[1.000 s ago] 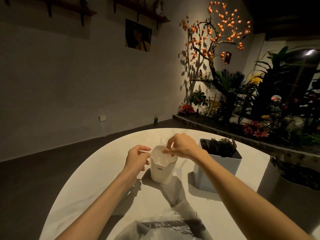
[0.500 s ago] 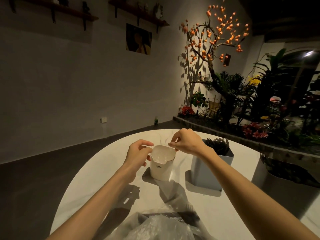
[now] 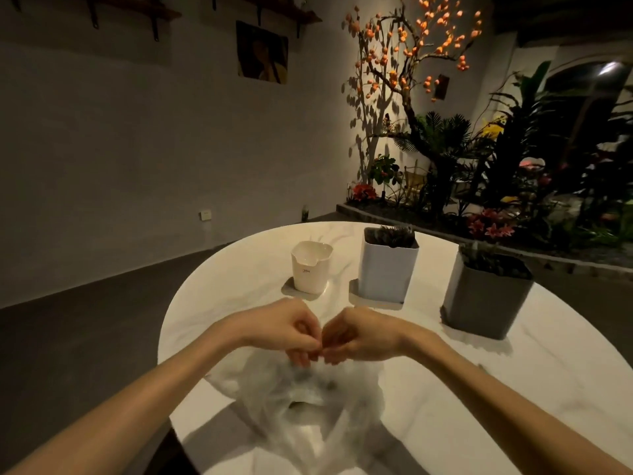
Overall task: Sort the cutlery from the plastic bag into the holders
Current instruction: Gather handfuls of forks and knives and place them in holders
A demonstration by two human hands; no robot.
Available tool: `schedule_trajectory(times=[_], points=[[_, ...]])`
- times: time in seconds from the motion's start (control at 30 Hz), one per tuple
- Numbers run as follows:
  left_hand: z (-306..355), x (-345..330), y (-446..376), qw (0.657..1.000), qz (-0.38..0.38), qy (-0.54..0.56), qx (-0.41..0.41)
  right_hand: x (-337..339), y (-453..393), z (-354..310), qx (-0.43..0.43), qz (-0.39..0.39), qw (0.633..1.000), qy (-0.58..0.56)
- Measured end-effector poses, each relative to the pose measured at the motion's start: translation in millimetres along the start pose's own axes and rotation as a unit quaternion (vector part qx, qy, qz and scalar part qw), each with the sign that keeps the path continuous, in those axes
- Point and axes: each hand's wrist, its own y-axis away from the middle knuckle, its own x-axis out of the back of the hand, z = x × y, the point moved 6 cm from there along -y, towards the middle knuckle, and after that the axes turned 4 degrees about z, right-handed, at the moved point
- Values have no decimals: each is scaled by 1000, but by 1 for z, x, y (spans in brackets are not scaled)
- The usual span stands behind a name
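You are leaning over a round white tabletop (image 3: 219, 303) that is filling the lower half of the view, with a dim grey wall behind it and a lit bed of plants off to your right. On the near part of the tabletop a clear plastic bag (image 3: 308, 423) is lying crumpled, reaching from just under your hands down towards the bottom edge; something dark is showing through it, but it is too blurred to say which cutlery pieces it is holding.

Beyond the bag three holders are standing in a row, well apart from your hands. A dark grey holder (image 3: 486, 303) is sitting at your right, a pale blue-white holder (image 3: 387, 272) in the middle, and a small cream holder (image 3: 310, 274) with a wavy rim at your left. The two taller ones are carrying dark things at their tops; the cream one is looking hollow from here.

Your left hand (image 3: 287, 329) and your right hand (image 3: 359, 334) are meeting fingertip to fingertip directly above the bag's upper edge. Both grips are curled tight, and each seems to be pinching the bag's plastic there, so the bag is hanging right below the pinch rather than beside it.
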Motion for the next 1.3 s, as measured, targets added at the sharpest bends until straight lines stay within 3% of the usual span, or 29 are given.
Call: schedule_trajectory(times=[0.07,0.2,0.27,0.37,0.47,0.63,0.67,0.77,0.83,0.93,1.07,1.17,1.3], points=[[0,-11,6,986,3,-163,-30,-12,10,-1,1,9,1000,-7],[-4,-26,17,880,88,-463,-60,-28,25,-13,17,3,1000,1],[-13,-25,18,880,134,-455,-33,-38,28,-16,25,-13,999,42],[-16,0,26,924,269,-272,8,-39,28,-15,12,12,995,102],[-15,19,35,923,342,-178,8,-34,27,-15,-5,34,989,142],[-20,28,39,898,312,-302,70,-35,20,-13,-46,21,966,255],[-12,25,41,889,323,-324,30,-36,16,-14,-46,20,962,268],[28,2,52,876,328,-294,-197,-37,8,-22,-23,14,963,269],[45,-20,52,899,235,-263,-260,-31,6,-30,-14,7,968,250],[32,-31,33,935,132,-298,-143,-22,4,-25,-47,-35,964,258],[-15,-11,21,869,62,-488,55,-14,4,0,-96,-90,927,352],[-16,1,21,852,39,-512,99,1,5,1,-132,-135,889,416],[14,34,16,828,57,-545,116,54,4,-25,-161,-117,870,450]])
